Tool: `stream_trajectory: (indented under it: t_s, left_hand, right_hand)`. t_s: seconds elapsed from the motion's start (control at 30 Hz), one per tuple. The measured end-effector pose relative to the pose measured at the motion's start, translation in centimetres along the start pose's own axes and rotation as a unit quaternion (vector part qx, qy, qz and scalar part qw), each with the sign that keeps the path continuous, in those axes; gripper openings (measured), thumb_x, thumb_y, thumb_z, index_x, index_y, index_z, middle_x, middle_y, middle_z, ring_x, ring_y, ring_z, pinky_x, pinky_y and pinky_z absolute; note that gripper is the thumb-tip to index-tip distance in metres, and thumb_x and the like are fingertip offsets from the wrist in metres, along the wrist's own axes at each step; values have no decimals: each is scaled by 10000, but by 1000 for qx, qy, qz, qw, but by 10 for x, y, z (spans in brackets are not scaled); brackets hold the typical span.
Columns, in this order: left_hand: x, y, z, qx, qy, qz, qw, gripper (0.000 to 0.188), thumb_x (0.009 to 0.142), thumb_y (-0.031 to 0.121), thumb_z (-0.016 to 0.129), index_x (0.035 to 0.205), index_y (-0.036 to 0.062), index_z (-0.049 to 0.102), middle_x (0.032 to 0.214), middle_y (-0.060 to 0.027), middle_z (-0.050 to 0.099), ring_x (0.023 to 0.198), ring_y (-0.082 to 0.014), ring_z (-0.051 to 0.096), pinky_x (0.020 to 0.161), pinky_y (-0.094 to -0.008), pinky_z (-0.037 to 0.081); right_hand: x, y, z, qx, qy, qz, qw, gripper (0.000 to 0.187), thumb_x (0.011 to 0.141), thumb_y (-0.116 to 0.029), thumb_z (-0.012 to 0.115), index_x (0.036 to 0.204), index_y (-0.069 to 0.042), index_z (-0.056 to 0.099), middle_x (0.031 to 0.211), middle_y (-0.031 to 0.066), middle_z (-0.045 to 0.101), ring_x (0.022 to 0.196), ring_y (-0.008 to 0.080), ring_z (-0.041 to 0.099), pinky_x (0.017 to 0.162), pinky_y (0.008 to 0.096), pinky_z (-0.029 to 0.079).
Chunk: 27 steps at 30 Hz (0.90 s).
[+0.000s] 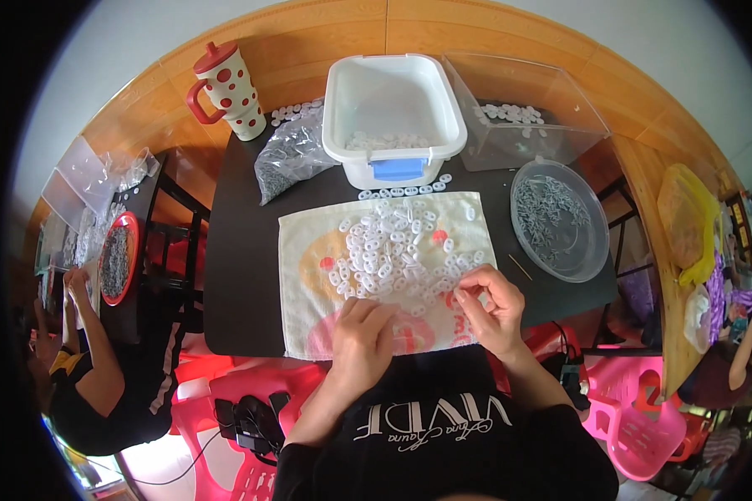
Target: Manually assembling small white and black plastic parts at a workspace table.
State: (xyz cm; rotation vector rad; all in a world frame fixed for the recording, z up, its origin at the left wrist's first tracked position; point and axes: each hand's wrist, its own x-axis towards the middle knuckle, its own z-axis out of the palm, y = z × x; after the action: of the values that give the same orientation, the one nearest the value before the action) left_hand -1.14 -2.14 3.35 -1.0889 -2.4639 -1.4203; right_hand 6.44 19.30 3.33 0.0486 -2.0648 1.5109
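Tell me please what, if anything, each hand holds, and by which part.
It cannot be told: the right hand has thumb and forefinger close together near white pieces, any grip unclear; the left hand hides its fingertips.

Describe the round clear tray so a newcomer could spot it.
On the dark table, look right of the patterned cloth. There lies the round clear tray, holding small grey pieces; its circular rim distinguishes it from the rectangular clear box farther back.
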Motion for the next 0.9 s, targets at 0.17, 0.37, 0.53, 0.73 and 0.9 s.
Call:
stream_trajectory:
  t_s: [0.17,0.37,0.53,0.73,0.9]
  left_hand:
    - [-3,7,7,68,-18,52,996,243,733,-76,673,950,23,721,929,-115,635,843,-309,585,715,-394,483]
    - [-6,5,-2,135,48,23,989,225,736,-62,683,948,8,716,951,-131,633,858,-321,585,713,-403,484]
    - [1,-9,-22,178,109,-13,978,203,746,-54,692,941,-4,718,954,-138,642,877,-329,582,725,-409,487]
    - [19,-5,-19,238,66,-5,969,247,717,-17,719,957,40,730,1114,-150,618,1079,-363,528,879,-459,431]
    - [17,-7,-15,257,32,-38,965,256,697,1,731,949,47,736,1177,-141,597,1146,-360,495,939,-467,371]
  right_hand:
    - [-12,7,5,-65,-12,-32,997,152,832,135,633,956,47,627,862,106,641,689,130,605,624,239,471]
    - [-12,9,7,-77,-12,-48,996,153,841,135,619,967,50,628,855,115,643,700,149,629,621,247,487]
    - [-14,10,5,-53,-7,-31,998,156,849,136,611,976,48,630,860,115,649,720,157,647,627,251,498]
    - [-13,10,5,-60,-14,-21,998,163,850,122,632,996,49,643,862,115,660,730,161,655,644,252,503]
    - [-13,8,5,-44,-18,-2,999,153,858,117,636,996,52,645,858,114,662,731,154,650,648,249,501]
